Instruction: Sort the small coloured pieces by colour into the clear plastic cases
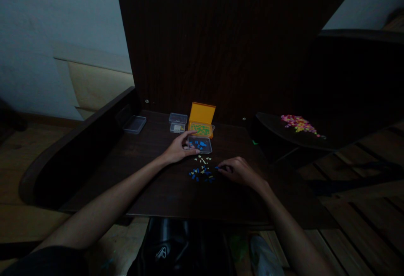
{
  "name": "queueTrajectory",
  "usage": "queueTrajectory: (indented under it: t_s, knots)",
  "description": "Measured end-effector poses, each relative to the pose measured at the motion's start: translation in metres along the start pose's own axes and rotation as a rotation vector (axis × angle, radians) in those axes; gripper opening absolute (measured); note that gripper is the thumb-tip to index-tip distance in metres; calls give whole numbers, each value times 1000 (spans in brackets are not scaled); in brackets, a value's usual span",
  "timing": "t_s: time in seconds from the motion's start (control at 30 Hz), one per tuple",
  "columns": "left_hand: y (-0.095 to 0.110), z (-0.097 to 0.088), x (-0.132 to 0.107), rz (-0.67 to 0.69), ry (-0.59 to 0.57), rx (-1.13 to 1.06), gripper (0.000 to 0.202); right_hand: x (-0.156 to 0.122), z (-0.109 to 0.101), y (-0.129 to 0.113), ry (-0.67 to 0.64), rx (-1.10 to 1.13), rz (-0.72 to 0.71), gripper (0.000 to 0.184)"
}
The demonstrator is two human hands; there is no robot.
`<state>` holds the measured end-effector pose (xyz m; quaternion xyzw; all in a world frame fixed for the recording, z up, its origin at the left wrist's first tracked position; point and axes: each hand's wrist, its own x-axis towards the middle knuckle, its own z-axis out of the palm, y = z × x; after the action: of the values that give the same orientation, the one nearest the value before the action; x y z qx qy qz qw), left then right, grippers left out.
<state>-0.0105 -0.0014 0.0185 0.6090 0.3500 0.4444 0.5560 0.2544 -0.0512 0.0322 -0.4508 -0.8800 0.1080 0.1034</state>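
Observation:
My left hand [180, 147] grips the left side of a small clear plastic box [207, 146], thumb along its near edge and fingers along the far one. Several small blue pieces [202, 144] lie inside that box. Just in front of it, a loose pile of blue and pale yellow pieces [202, 173] is scattered on the dark wooden surface. My right hand [236, 170] is to the right of the pile, its thumb and forefinger pinched on a small blue piece [216, 167]. The exact shape of that piece is too small to make out.
Behind the clear box stands a yellow case [202, 113] with its lid up and green pieces inside. Further left are small clear boxes [178, 118] and a clear tray [135, 124]. Pink and yellow pieces [299, 124] lie heaped on a ledge at right. A raised wooden side [78, 141] borders the left.

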Motion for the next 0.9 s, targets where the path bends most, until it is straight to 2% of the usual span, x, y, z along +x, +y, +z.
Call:
queueTrajectory:
  t_s: [0.4,0.6,0.9]
  knots:
    - [-2,0,1,2,-1,3,78,4,2,3,-13,16,16,24]
    - [-1,0,0,-5,4,5,78,5,7,8,-59,67,-33,25]
    - [-1,1,0,12,-8,-5,76,1,2,-8,-143,-152,55,22]
